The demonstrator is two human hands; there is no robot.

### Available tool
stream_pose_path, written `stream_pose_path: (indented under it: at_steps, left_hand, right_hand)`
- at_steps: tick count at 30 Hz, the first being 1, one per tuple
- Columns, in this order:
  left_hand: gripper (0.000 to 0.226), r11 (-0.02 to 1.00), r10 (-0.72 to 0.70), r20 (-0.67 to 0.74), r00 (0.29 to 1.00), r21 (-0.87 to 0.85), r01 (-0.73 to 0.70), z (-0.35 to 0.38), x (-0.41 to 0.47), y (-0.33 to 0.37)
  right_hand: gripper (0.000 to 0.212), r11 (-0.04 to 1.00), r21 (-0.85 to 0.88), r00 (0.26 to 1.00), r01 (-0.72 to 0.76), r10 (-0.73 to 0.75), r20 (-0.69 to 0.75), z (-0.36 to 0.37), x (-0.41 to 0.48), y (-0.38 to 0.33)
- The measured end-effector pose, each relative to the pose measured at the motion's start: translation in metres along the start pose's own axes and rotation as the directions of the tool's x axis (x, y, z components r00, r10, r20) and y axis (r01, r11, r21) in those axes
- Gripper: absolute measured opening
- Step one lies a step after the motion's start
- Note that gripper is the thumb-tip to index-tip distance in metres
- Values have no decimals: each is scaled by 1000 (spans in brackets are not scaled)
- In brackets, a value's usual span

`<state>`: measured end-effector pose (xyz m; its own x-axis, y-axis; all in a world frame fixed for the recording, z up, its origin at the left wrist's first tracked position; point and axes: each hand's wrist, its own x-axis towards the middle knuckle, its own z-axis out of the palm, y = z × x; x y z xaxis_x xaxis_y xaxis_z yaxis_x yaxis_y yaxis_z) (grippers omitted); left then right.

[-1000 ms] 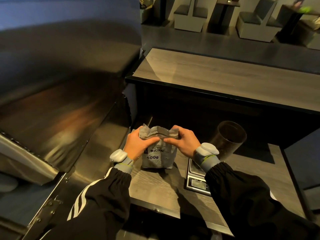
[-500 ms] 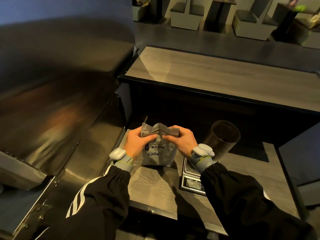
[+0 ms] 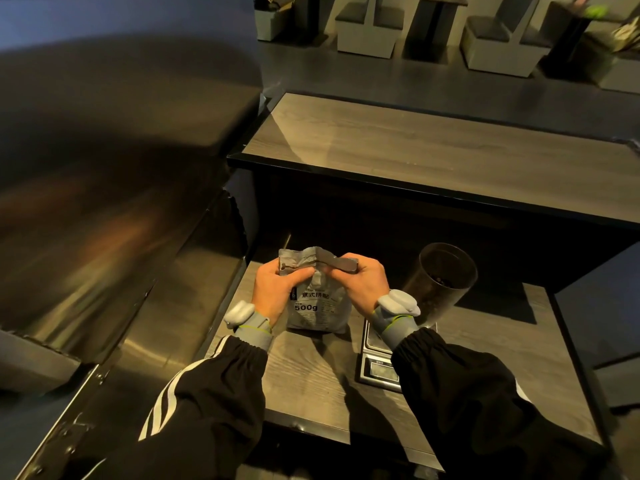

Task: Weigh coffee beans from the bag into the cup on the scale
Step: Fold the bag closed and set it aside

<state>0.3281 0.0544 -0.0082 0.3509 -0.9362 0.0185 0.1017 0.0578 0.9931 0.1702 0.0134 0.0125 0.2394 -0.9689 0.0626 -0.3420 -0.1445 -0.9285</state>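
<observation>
A grey coffee bean bag [image 3: 317,306] marked 500g stands upright on the low wooden shelf [image 3: 311,379]. My left hand [image 3: 277,289] pinches the left side of the bag's top. My right hand [image 3: 362,284] pinches the right side, and the top edge is spread apart between them. To the right, a dark see-through cup [image 3: 441,282] stands on a small silver scale [image 3: 377,362], with some dark beans at its bottom. My right wrist hides part of the scale's platform.
A higher wooden counter [image 3: 433,150] runs behind the shelf. A large stainless steel surface [image 3: 104,202] slopes along the left. Grey seats [image 3: 367,32] and dark tables stand on the floor far behind.
My hands have pulled the bag's top edge wider apart, and the right side of the top now lies folded out flat. The bag and cup stay in place.
</observation>
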Motion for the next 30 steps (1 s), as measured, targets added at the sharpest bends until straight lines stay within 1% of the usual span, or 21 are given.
stream_pose_path:
  at_steps: [5, 8, 11, 16, 21, 27, 30]
  left_hand:
    - [23, 1000, -3, 43, 999, 31, 2, -6, -2, -2]
    - [25, 994, 28, 49, 998, 106, -33, -9, -2, -1]
    - [27, 984, 67, 63, 996, 159, -76, -11, -4, -1]
    - [49, 969, 85, 43, 995, 231, -93, -14, -8, -2]
    - [60, 965, 90, 23, 996, 247, -93, -16, -11, 2]
    - [61, 921, 197, 38, 980, 335, -198, -14, -15, 25]
    - [63, 889, 269, 60, 961, 368, -272, -7, -17, 44]
  right_hand:
    - [14, 1000, -11, 1000, -10, 10, 17, 0, -3, 1]
    - [11, 1000, -29, 999, 7, -5, 46, 0, -5, 0]
    - [20, 998, -66, 998, 10, -7, 60, -1, -8, -1]
    - [35, 995, -97, 997, 2, 6, 75, -2, -12, -4]
    - [48, 998, -60, 997, 21, -17, 78, -7, -16, -8]
    - [54, 995, -80, 995, 62, -55, 85, -21, -20, -15]
    - [55, 991, -74, 992, 109, -104, 65, -35, -24, -23]
